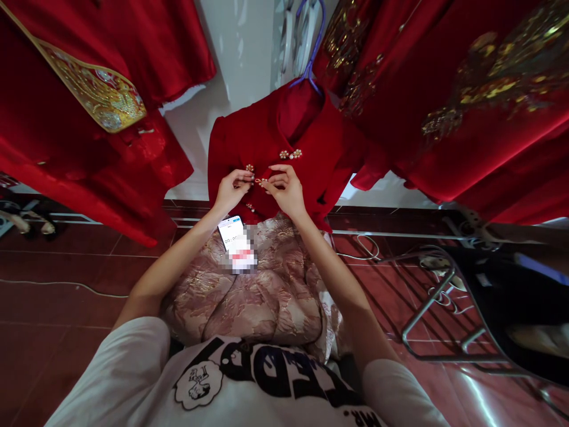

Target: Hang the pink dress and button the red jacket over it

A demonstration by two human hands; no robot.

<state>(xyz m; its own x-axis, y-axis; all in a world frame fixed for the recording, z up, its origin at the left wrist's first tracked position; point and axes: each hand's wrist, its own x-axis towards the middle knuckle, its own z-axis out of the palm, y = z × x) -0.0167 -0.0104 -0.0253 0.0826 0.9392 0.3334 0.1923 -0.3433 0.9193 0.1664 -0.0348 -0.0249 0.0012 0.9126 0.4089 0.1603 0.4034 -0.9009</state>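
A red jacket hangs in front of me on a purple hanger. Its front carries beaded flower-shaped frog fasteners, one pair joined near the collar. My left hand is closed in a pinch at the jacket's front, just below a flower ornament. Close beside it, my right hand pinches a small beaded frog fastener with a loop showing between the two hands. Lower down sits another beaded fastener. Exactly what lies between the left fingertips is hidden.
A lit phone rests on the shiny patterned fabric over my lap. Red garments with gold embroidery hang at left and right. A black metal-framed chair stands at right; cables lie on the tiled floor.
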